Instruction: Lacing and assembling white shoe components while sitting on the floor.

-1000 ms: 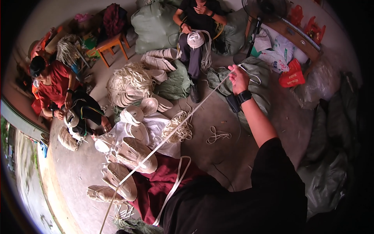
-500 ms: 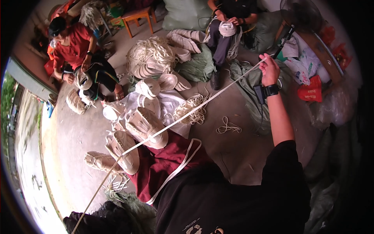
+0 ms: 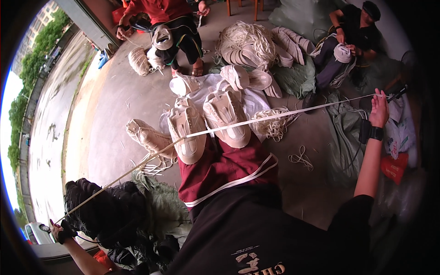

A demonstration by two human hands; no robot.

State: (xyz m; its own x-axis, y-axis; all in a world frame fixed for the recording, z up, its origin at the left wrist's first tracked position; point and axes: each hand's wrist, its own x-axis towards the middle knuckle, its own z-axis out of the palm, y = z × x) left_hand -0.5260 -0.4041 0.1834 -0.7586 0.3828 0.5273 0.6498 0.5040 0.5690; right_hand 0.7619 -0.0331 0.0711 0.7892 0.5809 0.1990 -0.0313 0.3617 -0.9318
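above the cream shoes (image 3: 208, 126), both hands, right (image 3: 379, 109) and left (image 3: 58, 230), far apart, grip a taut white lace (image 3: 238, 123).

Bare grey concrete floor (image 3: 114, 114), daylight from the open left side, trees (image 3: 34, 64) outside, wooden chair legs (image 3: 243, 7) beyond.

Both arms are flung wide apart, the right hand (image 3: 379, 107) raised high, the left hand (image 3: 59, 230) low, each grip closed.
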